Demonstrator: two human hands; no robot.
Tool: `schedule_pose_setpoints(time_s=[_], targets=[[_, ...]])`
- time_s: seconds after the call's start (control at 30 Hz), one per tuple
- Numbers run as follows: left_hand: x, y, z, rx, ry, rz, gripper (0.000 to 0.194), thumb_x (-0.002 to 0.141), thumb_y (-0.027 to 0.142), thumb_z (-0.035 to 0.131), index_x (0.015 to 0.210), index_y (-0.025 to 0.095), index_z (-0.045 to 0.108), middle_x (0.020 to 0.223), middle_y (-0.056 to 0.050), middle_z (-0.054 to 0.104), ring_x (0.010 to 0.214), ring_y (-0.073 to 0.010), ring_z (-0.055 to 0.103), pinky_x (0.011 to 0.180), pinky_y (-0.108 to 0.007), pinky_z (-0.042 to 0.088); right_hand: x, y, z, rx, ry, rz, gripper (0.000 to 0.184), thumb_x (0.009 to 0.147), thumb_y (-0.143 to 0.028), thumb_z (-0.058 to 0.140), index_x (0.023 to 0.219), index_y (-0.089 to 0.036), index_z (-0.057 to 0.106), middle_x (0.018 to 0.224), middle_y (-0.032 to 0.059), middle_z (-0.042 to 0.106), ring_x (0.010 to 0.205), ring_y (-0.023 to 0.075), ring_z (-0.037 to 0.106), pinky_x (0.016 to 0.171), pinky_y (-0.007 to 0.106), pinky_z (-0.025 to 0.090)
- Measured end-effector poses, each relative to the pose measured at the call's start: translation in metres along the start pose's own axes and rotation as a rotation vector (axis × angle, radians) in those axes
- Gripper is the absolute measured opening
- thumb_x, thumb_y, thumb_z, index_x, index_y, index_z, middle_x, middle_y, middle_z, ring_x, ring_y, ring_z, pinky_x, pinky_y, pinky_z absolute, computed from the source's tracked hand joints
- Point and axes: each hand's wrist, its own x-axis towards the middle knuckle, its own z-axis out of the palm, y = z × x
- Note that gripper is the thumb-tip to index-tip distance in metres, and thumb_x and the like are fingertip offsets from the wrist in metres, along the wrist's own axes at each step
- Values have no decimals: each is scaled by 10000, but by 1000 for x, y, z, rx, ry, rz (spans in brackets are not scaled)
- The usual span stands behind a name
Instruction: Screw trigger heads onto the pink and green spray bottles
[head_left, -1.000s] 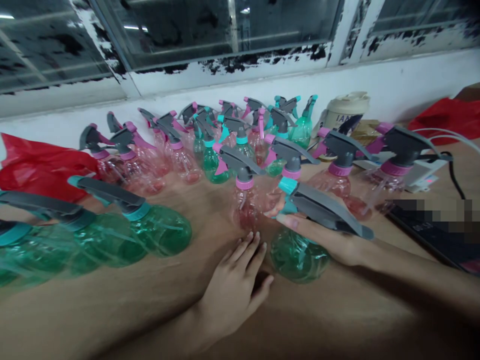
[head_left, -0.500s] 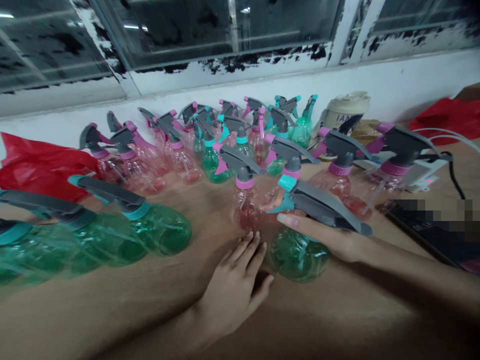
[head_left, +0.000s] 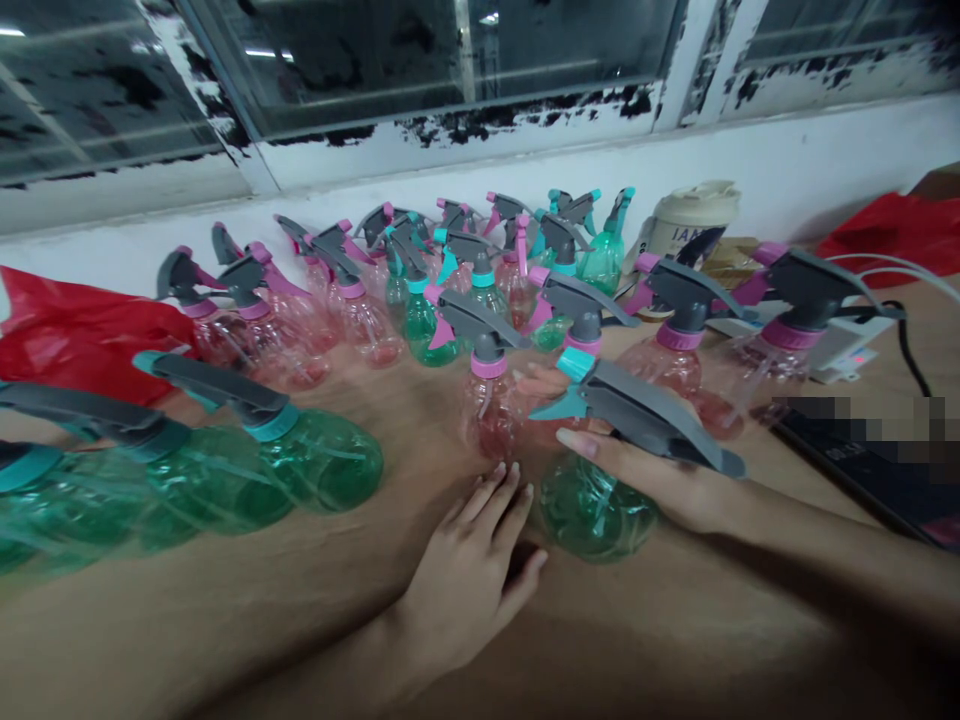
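Note:
A green spray bottle with a grey and teal spray head stands upright on the table. My right hand is closed around its neck, the thumb on the near side and the fingers reaching past the far side, behind the teal trigger. Part of those fingers is hidden by the spray head. My left hand lies flat on the table left of that bottle, fingers stretched out and holding nothing. Just beyond its fingertips stands a pink spray bottle.
Several green spray bottles stand at the left. Many pink and green ones fill the back near the wall. A red plastic bag sits at the far left. At right are a dark phone, a white power strip and a paper cup.
The teal trigger has swung outward to the left, away from the neck, and the fingers of my right hand have straightened behind it. My left hand has not moved.

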Motion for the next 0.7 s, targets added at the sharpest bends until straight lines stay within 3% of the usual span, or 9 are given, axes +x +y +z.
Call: schedule_pose_setpoints(time_s=[0.1, 0.27, 0.37, 0.53, 0.7], targets=[[0, 0, 0, -6, 16, -8, 479, 897, 330, 490, 1293, 65, 436, 1362, -161, 456, 1284, -275, 379, 999, -437, 405, 0, 1, 0, 15, -2, 6, 201, 820, -386, 585, 973, -284, 668, 781, -1, 667, 740, 179, 633, 718, 332, 534], [-1, 1, 0, -14, 29, -12, 455, 899, 325, 483, 1275, 70, 455, 1349, -164, 471, 1275, -279, 393, 989, -444, 413, 0, 0, 1, 98, -29, -20, 223, 838, -325, 578, 1045, -277, 646, 860, 3, 700, 952, 190, 638, 882, 349, 507], [-1, 1, 0, -17, 21, -10, 460, 899, 323, 484, 1282, 69, 448, 1356, -166, 461, 1276, -282, 391, 988, -450, 412, -2, 3, 1, 119, -31, 24, 212, 828, -322, 596, 1029, -283, 651, 819, -7, 711, 910, 187, 664, 863, 335, 525], [-1, 0, 0, -19, 5, -15, 484, 891, 329, 508, 1292, 67, 439, 1357, -164, 462, 1281, -285, 382, 998, -444, 404, -4, 9, 0, 168, -62, 45, 188, 837, -319, 587, 1015, -291, 642, 1023, -3, 695, 954, 199, 653, 896, 366, 510], [0, 0, -1, -8, 1, -17, 476, 893, 330, 507, 1288, 70, 451, 1353, -164, 467, 1275, -283, 392, 1009, -435, 393, -5, 11, 0, 119, -14, 16, 124, 827, -367, 590, 903, -281, 637, 866, -6, 687, 819, 192, 653, 736, 333, 548]])
